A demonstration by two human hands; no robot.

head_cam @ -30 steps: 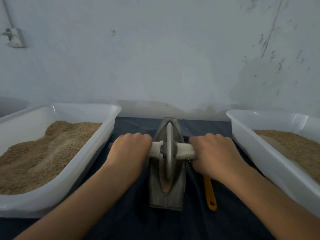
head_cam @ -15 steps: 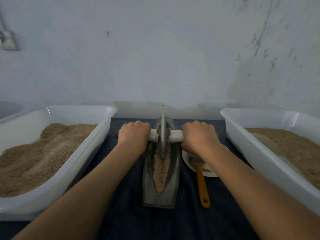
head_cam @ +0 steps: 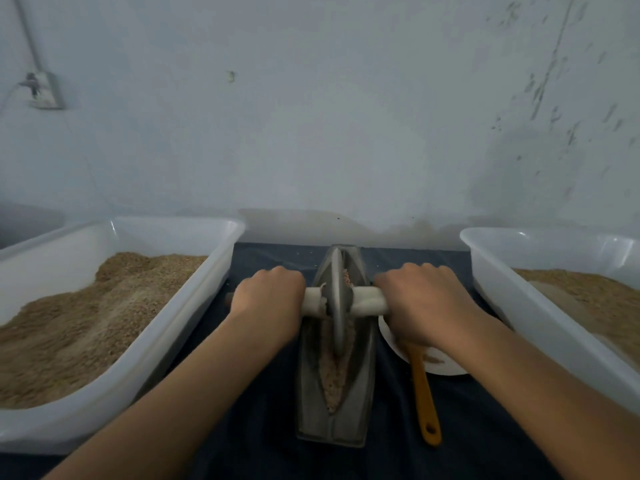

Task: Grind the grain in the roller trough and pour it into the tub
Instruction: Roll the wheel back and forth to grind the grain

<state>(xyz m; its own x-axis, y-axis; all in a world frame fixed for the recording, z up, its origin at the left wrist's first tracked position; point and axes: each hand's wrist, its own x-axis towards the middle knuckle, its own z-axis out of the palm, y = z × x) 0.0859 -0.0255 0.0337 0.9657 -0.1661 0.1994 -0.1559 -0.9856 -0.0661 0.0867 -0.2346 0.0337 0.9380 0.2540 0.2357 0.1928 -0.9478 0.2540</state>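
Note:
A grey metal roller trough [head_cam: 363,403] stands lengthwise in the middle of the dark cloth, with brownish grain [head_cam: 333,382] along its groove. A metal grinding wheel [head_cam: 337,299] sits upright in the trough's far half on a white axle handle [head_cam: 367,304]. My left hand [head_cam: 266,299] grips the axle's left end and my right hand [head_cam: 420,299] grips its right end. White tubs of grain stand on either side: the left tub [head_cam: 173,327] and the right tub [head_cam: 512,306].
An orange-handled brush [head_cam: 424,400] lies right of the trough, its head on a small white plate [head_cam: 446,367] partly under my right wrist. A pale wall rises just behind the table, with a socket [head_cam: 45,90] at upper left.
The wheel rolled from mid-trough to the far end, then back a little toward me, both hands staying on the axle. The brush and plate came into view.

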